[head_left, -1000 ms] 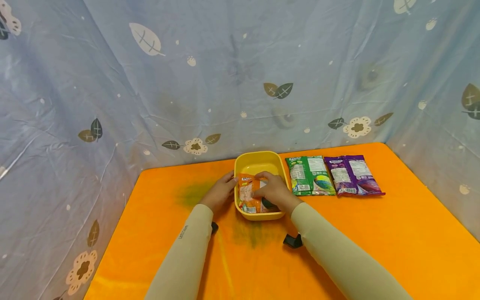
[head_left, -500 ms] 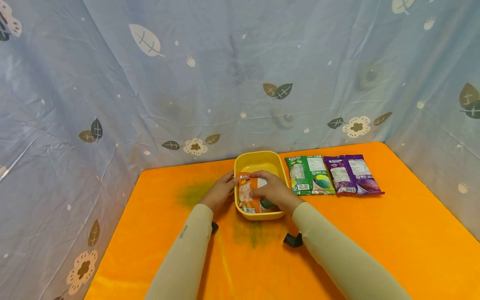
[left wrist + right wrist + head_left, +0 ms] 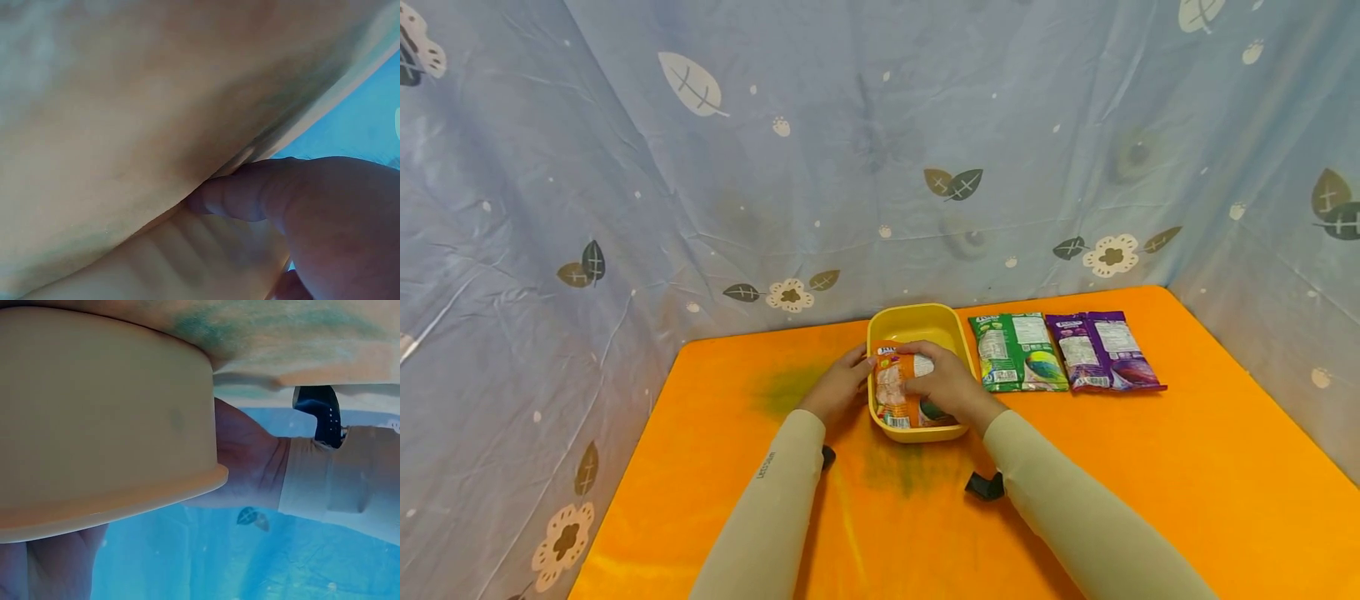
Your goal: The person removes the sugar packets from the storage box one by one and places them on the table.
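A yellow plastic container [image 3: 922,315] stands open-topped near the back of the table. Inside, toward its left and front, lies an orange snack-style packet [image 3: 893,387] with small print. My left hand [image 3: 837,385] holds the container's left wall, its fingertips at the rim; the left wrist view is close and blurred. My right hand [image 3: 951,383] reaches over the right rim and holds the packet between thumb and fingers, covering its right part. In the right wrist view the container's pale outer wall [image 3: 106,412] hides most of both hands.
Right of the container lie a green packet [image 3: 1018,352] and a purple packet [image 3: 1105,352], side by side. The orange tabletop [image 3: 895,533] ends at the patterned curtain [image 3: 820,150] behind. Black straps [image 3: 985,486] show under the wrists.
The orange packet has shifted slightly up and left inside the container, with my right hand on it. The left hand and the other packets look unmoved; the head view has drifted slightly.
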`<state>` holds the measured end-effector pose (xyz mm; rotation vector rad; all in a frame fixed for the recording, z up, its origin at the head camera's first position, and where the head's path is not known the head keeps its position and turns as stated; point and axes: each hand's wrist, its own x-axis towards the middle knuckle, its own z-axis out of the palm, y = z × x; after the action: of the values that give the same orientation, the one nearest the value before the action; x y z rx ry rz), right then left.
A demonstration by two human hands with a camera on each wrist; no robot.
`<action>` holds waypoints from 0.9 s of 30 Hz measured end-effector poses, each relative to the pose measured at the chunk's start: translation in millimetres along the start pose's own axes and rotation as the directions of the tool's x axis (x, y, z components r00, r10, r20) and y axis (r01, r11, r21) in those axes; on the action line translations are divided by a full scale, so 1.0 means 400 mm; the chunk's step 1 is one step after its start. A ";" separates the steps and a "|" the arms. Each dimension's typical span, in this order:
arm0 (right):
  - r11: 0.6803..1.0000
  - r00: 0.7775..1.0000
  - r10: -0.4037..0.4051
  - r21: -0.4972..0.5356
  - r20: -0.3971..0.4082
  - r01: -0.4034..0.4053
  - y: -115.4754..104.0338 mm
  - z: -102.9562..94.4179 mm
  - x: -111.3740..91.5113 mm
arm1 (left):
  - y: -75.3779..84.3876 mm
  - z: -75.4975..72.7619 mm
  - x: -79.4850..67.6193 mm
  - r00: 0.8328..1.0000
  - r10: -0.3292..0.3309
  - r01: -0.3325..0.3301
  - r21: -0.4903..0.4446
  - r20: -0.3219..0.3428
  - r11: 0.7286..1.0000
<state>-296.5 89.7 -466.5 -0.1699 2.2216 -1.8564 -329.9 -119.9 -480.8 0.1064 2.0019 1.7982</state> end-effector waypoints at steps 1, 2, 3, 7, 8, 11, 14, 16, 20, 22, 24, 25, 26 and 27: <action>1.000 1.000 -0.006 -0.002 -0.001 0.006 0.000 0.000 -0.001 | 0.001 0.001 -0.001 1.000 0.000 0.000 -0.002 0.000 1.000; 1.000 1.000 -0.013 -0.005 -0.003 0.013 0.000 -0.001 -0.001 | 0.002 0.001 -0.002 1.000 0.000 0.000 0.000 0.000 1.000; 1.000 1.000 -0.020 -0.008 -0.005 0.020 0.000 -0.001 -0.002 | 0.003 0.001 -0.002 1.000 0.000 0.000 -0.003 0.000 1.000; 0.999 0.999 -0.034 -0.006 -0.014 0.034 -0.001 -0.004 -0.003 | 0.006 0.001 -0.001 1.000 -0.009 0.009 0.000 -0.002 1.000; 0.999 0.999 -0.037 -0.003 -0.013 0.037 -0.002 -0.005 -0.003 | 0.007 0.001 -0.001 1.000 -0.011 0.011 0.005 -0.003 1.000; 0.999 0.999 -0.037 0.023 -0.007 0.037 -0.004 -0.006 -0.005 | 0.010 0.000 -0.002 1.000 -0.024 0.024 0.011 -0.010 1.000; 0.997 0.999 -0.041 0.059 -0.008 0.041 -0.007 -0.007 -0.008 | 0.011 0.000 -0.003 0.999 -0.029 0.029 0.017 -0.016 0.999; 0.995 0.999 -0.042 0.087 -0.014 0.043 -0.008 -0.009 -0.010 | 0.010 0.001 -0.004 1.000 -0.024 0.024 0.023 -0.016 0.999; 0.991 0.998 -0.049 0.125 -0.030 0.053 -0.006 -0.012 -0.011 | 0.006 0.002 -0.005 1.000 -0.013 0.013 0.035 -0.014 0.999; 0.989 0.998 -0.056 0.139 -0.028 0.059 -0.003 -0.014 -0.011 | 0.003 0.002 -0.005 1.000 -0.012 0.012 0.031 -0.016 0.999; 0.985 0.997 -0.069 0.155 -0.019 0.071 -0.002 -0.015 -0.012 | 0.000 0.003 -0.004 1.000 -0.003 0.003 0.020 -0.012 1.000; 0.983 0.997 -0.075 0.165 -0.011 0.076 -0.002 -0.016 -0.013 | -0.001 0.002 -0.003 1.000 0.005 -0.005 0.017 -0.008 1.000; 0.982 0.996 -0.083 0.169 -0.006 0.083 -0.002 -0.017 -0.014 | -0.002 0.003 -0.002 1.000 0.008 -0.008 0.009 -0.003 1.000; 0.980 0.996 -0.088 0.176 -0.002 0.087 -0.002 -0.018 -0.015 | -0.004 0.003 -0.001 1.000 0.014 -0.014 0.002 0.004 1.000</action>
<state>-292.7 97.7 -464.1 -0.2442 2.0632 -2.0844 -328.8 -119.2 -482.2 0.1244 2.0048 1.8034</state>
